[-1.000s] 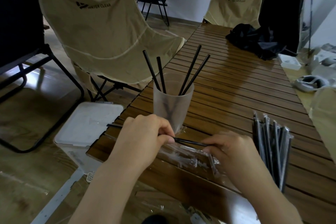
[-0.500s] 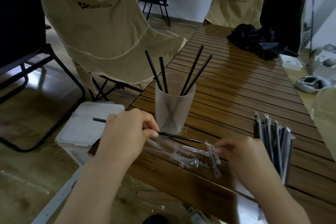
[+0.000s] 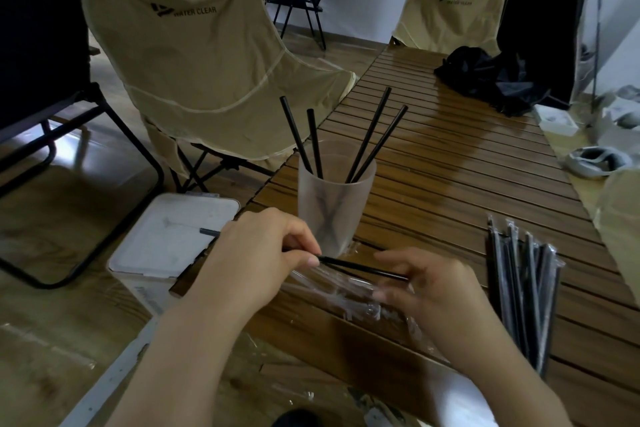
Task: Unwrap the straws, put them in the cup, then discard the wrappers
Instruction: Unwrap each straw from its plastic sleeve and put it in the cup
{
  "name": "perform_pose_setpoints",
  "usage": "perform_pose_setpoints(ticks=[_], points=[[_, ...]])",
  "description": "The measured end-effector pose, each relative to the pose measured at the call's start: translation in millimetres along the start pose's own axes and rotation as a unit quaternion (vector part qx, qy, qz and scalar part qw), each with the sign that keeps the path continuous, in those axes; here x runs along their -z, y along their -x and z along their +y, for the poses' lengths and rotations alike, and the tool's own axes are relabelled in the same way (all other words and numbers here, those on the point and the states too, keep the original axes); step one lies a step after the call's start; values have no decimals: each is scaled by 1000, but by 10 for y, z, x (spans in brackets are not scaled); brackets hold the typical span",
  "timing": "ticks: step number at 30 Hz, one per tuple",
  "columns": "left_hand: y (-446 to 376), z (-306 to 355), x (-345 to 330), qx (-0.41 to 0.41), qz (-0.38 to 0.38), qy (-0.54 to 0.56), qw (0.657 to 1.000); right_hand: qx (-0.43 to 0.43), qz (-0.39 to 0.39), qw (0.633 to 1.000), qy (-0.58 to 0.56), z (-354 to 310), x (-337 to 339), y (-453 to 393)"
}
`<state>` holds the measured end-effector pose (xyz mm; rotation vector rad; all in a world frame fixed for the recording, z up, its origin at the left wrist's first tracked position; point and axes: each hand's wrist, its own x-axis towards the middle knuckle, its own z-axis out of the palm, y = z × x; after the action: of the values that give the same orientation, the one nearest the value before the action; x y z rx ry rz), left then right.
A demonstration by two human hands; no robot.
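Left hand (image 3: 258,262) sits knuckles-up over the near left bench edge, thumb and fingers pinching a bare black straw (image 3: 360,268) near its middle; the straw runs roughly level, left end (image 3: 207,231) poking out past the hand over the white bin lid (image 3: 173,236), right end reaching the right hand (image 3: 429,288). Right hand is palm-in, fingers loosely curled around the straw's right tip; blurred, cannot tell whether it actually grips the tip or a wrapper. Forearms come in from the near edge, converging.

Versus half a second ago: right hand has moved left and up to meet the straw tip, no longer down by the loose wrapper; left hand has shifted right, straw with it. A second ago the straw was still partly sleeved.

Empty clear wrappers (image 3: 346,295) lie on the bench (image 3: 467,184) under both hands. Frosted cup (image 3: 334,204) stands just beyond the hands, holding four black straws (image 3: 370,135). Bundle of wrapped straws (image 3: 523,288) lies at the near right. Tan folding chair (image 3: 207,80) at far left, black cloth (image 3: 491,80) at far right of bench.
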<state>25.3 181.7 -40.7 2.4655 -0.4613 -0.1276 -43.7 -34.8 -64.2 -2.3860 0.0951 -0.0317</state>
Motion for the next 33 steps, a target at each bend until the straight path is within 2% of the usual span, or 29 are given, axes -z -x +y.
perform_pose_setpoints(ticks=[3, 6, 15, 17, 20, 24, 28, 33], points=[[-16, 53, -36, -21, -7, 32, 999, 28, 24, 991, -131, -177, 16, 41], [-30, 83, -54, -41, 3, 52, 998, 51, 73, 963, -253, -261, 36, 47], [-25, 92, 16, -87, 74, 51, 992, 44, 186, 840, -508, -280, 77, 39], [-21, 134, 19, -103, 88, 54, 989, 39, 173, 846, -503, -299, 85, 42], [-29, 195, 9, -129, 97, 46, 986, 38, 154, 891, -426, -351, 50, 49], [-47, 150, 2, -118, 96, 32, 988, 51, 178, 914, -360, -404, 12, 46], [-57, 99, 11, -105, 106, 33, 988, 64, 237, 900, -361, -427, 53, 41], [-79, 106, -15, -104, 99, 33, 989, 88, 319, 861, -385, -450, 125, 76]])
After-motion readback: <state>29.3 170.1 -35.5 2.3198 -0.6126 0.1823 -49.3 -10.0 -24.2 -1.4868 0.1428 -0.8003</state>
